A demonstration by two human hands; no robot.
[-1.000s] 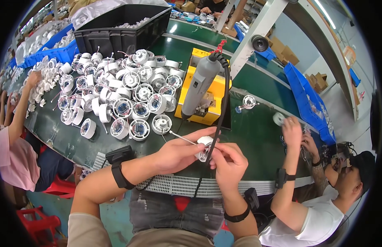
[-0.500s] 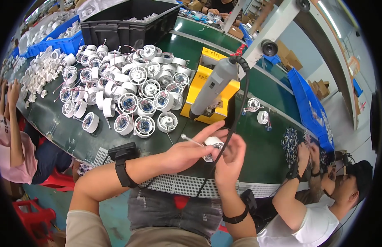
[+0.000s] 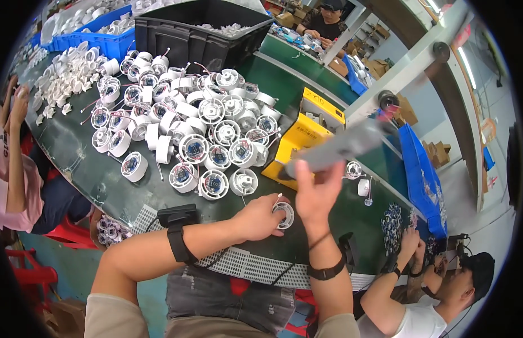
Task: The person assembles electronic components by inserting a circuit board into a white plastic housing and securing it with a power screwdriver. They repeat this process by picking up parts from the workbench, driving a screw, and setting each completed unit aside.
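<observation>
My left hand [image 3: 257, 217] is closed on a white round plastic housing [image 3: 284, 214], which rests on the green table near its front edge with its ringed side up. A short wire with a white plug sticks up beside the fingers. My right hand [image 3: 322, 194] wraps round the grey electric screwdriver [image 3: 341, 147], which is tilted and smeared by motion, its narrow end toward the left. Behind it stands a yellow screw feeder box [image 3: 286, 147], partly hidden by the tool. A large heap of similar white housings [image 3: 210, 111], many showing blue circuit boards, lies left of the box.
Small white plastic parts [image 3: 70, 84] are piled at the far left, before a blue crate [image 3: 92, 42]. A black bin [image 3: 177, 42] stands behind the heap. Two loose parts and a blue tray [image 3: 416, 169] are on the right. Co-workers sit on both sides and across.
My right hand has left the housing and taken hold of the hanging screwdriver, tilting it sideways. My left hand has lowered the housing onto the table. The view has shifted slightly.
</observation>
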